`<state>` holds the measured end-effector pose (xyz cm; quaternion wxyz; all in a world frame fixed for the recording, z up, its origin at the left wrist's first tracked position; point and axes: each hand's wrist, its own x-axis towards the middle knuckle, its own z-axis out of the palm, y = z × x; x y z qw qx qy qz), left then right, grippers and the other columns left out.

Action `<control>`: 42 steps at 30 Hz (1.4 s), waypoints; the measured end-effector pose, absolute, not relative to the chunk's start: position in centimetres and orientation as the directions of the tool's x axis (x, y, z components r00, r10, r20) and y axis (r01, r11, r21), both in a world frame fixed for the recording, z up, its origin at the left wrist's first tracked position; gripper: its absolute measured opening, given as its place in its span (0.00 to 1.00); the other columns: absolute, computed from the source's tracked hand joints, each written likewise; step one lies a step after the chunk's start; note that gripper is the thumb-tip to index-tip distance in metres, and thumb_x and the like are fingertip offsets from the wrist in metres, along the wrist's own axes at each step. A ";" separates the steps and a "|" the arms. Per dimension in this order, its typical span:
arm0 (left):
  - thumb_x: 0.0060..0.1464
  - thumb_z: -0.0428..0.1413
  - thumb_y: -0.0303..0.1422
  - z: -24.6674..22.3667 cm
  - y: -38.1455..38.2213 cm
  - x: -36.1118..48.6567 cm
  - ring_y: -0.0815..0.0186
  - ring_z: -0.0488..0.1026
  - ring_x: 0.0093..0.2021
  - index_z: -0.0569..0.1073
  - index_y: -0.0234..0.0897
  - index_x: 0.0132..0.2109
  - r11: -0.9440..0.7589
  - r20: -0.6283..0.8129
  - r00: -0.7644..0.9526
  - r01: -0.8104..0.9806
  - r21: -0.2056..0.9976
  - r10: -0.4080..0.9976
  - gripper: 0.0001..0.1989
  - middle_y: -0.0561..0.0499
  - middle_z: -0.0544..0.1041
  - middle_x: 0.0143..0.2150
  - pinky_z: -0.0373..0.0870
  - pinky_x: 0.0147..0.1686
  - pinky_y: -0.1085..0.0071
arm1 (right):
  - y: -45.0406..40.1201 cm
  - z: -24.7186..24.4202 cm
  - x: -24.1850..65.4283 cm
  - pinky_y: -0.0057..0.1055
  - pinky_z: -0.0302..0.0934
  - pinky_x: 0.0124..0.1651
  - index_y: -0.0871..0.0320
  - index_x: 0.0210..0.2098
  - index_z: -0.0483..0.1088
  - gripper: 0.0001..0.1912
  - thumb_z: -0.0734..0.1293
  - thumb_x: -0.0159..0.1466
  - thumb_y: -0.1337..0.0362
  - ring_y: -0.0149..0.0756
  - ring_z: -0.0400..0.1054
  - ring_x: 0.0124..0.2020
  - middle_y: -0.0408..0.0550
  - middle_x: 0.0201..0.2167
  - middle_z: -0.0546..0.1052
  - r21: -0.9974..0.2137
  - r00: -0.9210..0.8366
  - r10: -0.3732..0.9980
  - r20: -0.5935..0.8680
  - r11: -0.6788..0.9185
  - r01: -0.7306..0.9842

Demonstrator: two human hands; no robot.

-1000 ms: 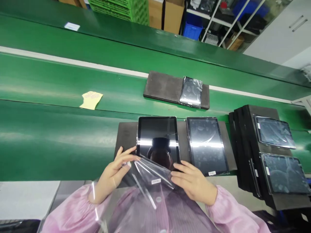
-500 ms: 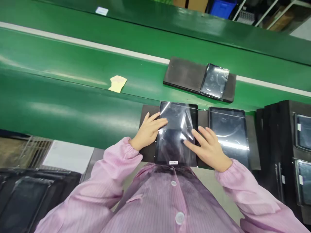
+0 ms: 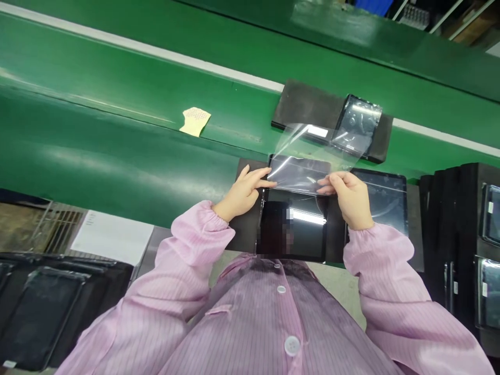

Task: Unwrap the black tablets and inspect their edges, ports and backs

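Note:
A tablet (image 3: pixel 291 234) with a glossy black screen lies in front of me on a dark foam pad (image 3: pixel 246 229). A clear protective film (image 3: pixel 300 148) with a white label is lifted from the screen's near part and folded back over the far part. My right hand (image 3: pixel 351 198) pinches the film's right side between thumb and fingers. At the tablet's far left edge, my left hand (image 3: pixel 246 192) has its fingers stretched out, their tips touching the film or the tablet's edge. Right of my right hand, a second tablet (image 3: pixel 385 198) lies on the same pad, partly covered.
Farther back on the green conveyor belt (image 3: pixel 128 67), another foam pad (image 3: pixel 304 104) carries a film-covered tablet (image 3: pixel 358 125). A yellow paper note (image 3: pixel 196 121) lies to the left. Stacked black foam holders (image 3: pixel 449 208) with tablets stand at the right; black trays (image 3: pixel 89 291) sit at lower left.
The film, which lay flat on the tablet, is now peeled back away from me by my right hand. My right hand closed and moved farther away; my left stays at the left edge.

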<state>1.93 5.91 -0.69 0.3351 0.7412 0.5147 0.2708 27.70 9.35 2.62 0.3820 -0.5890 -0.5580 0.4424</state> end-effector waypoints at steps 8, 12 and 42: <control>0.51 0.43 0.25 -0.1 4.4 1.0 0.52 0.56 0.63 0.78 0.48 0.37 -0.443 0.113 0.460 0.714 0.543 0.881 0.20 0.54 0.76 0.51 0.42 0.59 0.37 | 1.4 4.1 32.2 0.41 0.63 0.55 0.52 0.39 0.69 0.18 0.54 0.59 0.75 0.35 0.71 0.47 0.44 0.42 0.78 -0.621 -0.738 0.632 0.236 0.682 0.386; 0.50 0.46 0.26 1.3 2.2 4.5 0.49 0.64 0.58 0.78 0.45 0.33 -0.512 0.214 0.466 0.758 0.403 0.859 0.16 0.51 0.79 0.44 0.43 0.58 0.35 | 3.6 4.2 37.1 0.38 0.63 0.54 0.51 0.43 0.68 0.19 0.53 0.60 0.73 0.35 0.72 0.45 0.45 0.43 0.77 -0.528 -0.536 0.802 0.263 0.584 0.616; 0.57 0.50 0.36 1.9 -0.4 19.6 0.55 0.68 0.56 0.69 0.44 0.51 0.193 -0.304 0.391 0.296 0.935 0.869 0.15 0.45 0.73 0.54 0.56 0.60 0.48 | -1.0 3.3 52.3 0.45 0.63 0.49 0.54 0.45 0.69 0.16 0.56 0.64 0.74 0.41 0.67 0.49 0.47 0.41 0.78 -0.577 -0.543 0.784 0.300 0.603 0.551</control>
